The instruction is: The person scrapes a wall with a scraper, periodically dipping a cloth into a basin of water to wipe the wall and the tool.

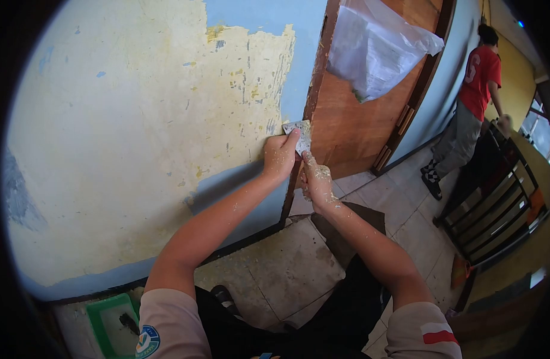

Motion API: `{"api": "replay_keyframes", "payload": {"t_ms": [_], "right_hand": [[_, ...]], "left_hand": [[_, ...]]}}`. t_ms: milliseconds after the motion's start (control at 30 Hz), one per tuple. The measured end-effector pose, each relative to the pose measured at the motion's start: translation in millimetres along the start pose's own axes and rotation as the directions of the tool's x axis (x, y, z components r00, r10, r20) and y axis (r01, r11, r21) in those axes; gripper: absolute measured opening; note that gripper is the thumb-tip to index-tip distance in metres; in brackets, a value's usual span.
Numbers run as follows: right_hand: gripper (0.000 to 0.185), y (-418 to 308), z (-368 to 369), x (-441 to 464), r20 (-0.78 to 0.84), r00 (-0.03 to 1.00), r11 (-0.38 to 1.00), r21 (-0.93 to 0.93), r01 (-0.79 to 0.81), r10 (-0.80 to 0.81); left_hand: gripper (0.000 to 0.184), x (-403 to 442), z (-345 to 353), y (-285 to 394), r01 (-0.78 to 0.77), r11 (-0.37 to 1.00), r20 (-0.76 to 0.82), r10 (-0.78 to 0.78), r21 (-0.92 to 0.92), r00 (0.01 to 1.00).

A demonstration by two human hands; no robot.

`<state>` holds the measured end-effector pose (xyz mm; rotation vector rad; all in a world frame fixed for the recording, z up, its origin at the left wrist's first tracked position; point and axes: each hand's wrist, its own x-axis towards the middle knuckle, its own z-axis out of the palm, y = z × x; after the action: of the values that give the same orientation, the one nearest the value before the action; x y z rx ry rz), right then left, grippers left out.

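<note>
Head view: scraper [305, 136] sits at the wall's edge, just beside the dark door frame [315, 84], where the pale scraped patch [137, 113] gives way to blue paint [269, 15]. Right hand [317, 181], flecked with debris, is closed around what looks like the handle, mostly hidden by the fingers. Left hand [278, 157] pinches the blade, thumb laid on its face; its other fingers are folded, tips hidden. Can't tell whether the blade edge touches the wall. For good work here, I'd judge: low blade angle, left thumb supplying even pressure well back from the edge, right hand steering; short strokes, lifting flakes without gouging the plaster; corner kept off the frame's wood. Green tray [96, 329] on the floor, lower left.
</note>
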<state>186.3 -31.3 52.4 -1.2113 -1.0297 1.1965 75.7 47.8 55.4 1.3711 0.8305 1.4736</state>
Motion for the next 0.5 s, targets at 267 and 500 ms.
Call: {"api": "replay_keyframes", "payload": {"t_ms": [267,500], "right_hand": [[0.049,-8,5,1,-0.097,0.994,0.998,0.035,0.048,-0.044],[0.047,-4,4,7,-0.109,0.992,0.995,0.055,0.078,-0.071]], "left_hand": [[0.044,-4,10,15,0.072,0.997,-0.055,-0.073,-0.004,0.996],[0.041,-7,13,21,0.085,0.995,-0.077,-0.089,-0.056,0.993]]}}
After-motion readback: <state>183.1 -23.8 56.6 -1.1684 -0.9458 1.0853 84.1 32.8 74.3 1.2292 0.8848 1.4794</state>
